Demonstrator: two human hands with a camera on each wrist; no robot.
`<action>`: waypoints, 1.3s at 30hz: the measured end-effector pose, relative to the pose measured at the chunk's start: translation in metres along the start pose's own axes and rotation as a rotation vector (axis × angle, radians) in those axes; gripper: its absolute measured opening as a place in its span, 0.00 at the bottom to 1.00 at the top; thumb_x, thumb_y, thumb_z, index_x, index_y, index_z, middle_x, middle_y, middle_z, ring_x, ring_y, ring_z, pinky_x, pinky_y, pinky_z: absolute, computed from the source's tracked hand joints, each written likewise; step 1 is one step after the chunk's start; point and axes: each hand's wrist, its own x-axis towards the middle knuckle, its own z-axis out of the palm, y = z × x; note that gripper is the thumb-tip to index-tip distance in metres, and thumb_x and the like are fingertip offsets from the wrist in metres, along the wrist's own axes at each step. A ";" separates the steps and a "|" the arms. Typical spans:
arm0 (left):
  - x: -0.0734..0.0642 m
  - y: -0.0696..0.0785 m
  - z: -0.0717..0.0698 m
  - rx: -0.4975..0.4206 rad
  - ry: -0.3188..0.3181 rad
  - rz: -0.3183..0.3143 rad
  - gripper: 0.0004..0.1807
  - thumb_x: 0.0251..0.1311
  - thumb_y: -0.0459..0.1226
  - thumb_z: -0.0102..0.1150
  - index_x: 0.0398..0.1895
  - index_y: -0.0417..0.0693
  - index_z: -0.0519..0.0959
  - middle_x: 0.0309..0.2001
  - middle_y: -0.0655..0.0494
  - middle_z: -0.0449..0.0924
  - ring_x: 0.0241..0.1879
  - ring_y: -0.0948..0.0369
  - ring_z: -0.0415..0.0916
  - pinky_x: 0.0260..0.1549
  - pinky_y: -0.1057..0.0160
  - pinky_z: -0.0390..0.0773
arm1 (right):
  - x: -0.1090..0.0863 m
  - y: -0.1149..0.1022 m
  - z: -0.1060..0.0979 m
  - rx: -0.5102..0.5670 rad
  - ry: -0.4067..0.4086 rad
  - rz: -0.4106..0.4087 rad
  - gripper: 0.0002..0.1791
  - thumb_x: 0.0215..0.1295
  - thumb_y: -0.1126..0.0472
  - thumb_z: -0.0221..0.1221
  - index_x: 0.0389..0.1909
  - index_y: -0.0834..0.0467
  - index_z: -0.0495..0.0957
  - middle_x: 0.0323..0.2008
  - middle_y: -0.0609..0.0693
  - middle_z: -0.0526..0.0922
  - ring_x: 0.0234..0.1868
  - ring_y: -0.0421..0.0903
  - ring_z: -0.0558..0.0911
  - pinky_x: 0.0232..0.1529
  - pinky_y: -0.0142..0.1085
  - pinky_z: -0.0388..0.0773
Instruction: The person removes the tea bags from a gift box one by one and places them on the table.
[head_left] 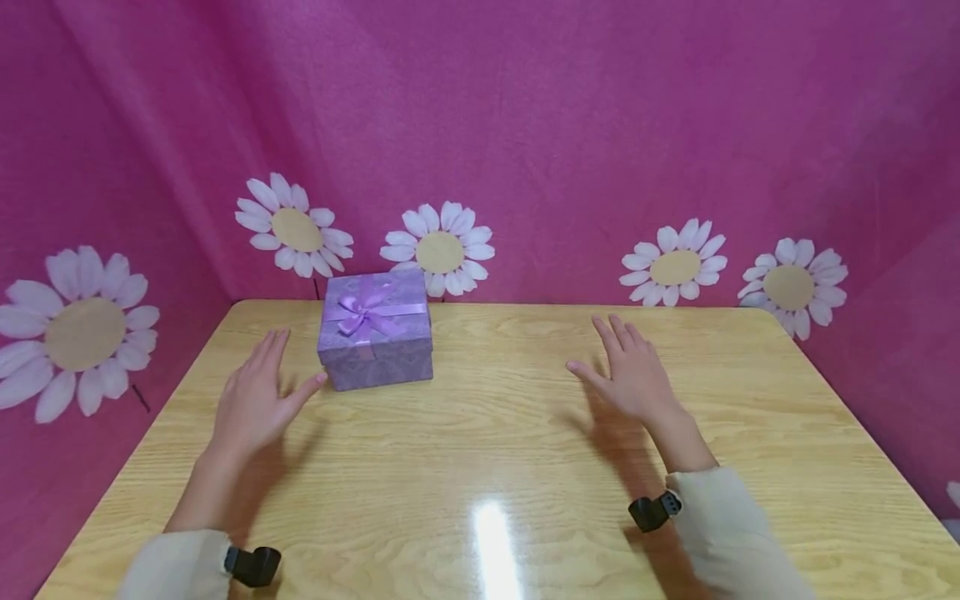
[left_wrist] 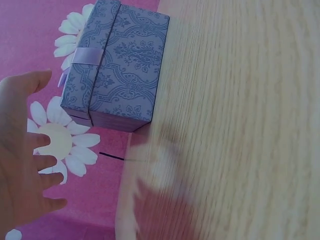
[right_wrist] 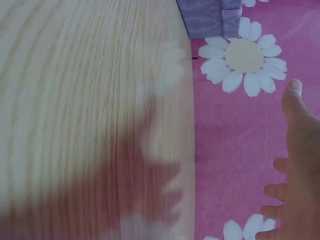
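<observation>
A purple patterned gift box [head_left: 381, 367] with its lid on and a satin ribbon bow [head_left: 365, 314] on top stands at the back left of the table. Just left of it, my left hand [head_left: 251, 404] hovers with fingers extended and thumb spread toward the box's near corner. In the left wrist view, the box [left_wrist: 125, 65] shows its side and the lid's seam beyond the thumb. Well to the right, my right hand [head_left: 633, 375] is held over the wood with fingers straight and thumb pointing left, holding nothing. The right wrist view catches only the box's end [right_wrist: 207, 17].
The light wood table [head_left: 495, 442] has rounded back corners and a bright glare patch near the front. A magenta cloth [head_left: 555, 150] with large white daisies hangs behind it and along both sides. Both sleeved wrists wear small black cameras [head_left: 255, 567].
</observation>
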 end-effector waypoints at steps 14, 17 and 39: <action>0.012 -0.004 0.000 -0.265 -0.067 -0.159 0.42 0.68 0.57 0.44 0.75 0.41 0.49 0.72 0.33 0.53 0.70 0.36 0.53 0.66 0.32 0.59 | 0.035 -0.043 0.024 0.177 -0.068 -0.054 0.42 0.69 0.39 0.50 0.75 0.59 0.50 0.74 0.63 0.53 0.74 0.62 0.54 0.74 0.58 0.56; 0.018 -0.001 0.005 -0.350 -0.033 -0.173 0.39 0.69 0.54 0.46 0.74 0.39 0.52 0.71 0.33 0.57 0.69 0.38 0.56 0.67 0.35 0.61 | 0.040 -0.053 0.023 0.224 -0.097 -0.057 0.42 0.69 0.40 0.50 0.75 0.58 0.49 0.75 0.62 0.53 0.75 0.60 0.54 0.75 0.57 0.56; 0.048 0.010 0.023 -0.707 -0.015 -0.348 0.31 0.71 0.46 0.44 0.71 0.37 0.58 0.68 0.39 0.64 0.62 0.52 0.67 0.61 0.60 0.72 | 0.064 -0.105 0.067 0.571 -0.174 -0.034 0.29 0.71 0.52 0.53 0.66 0.64 0.65 0.63 0.64 0.73 0.63 0.61 0.73 0.63 0.50 0.76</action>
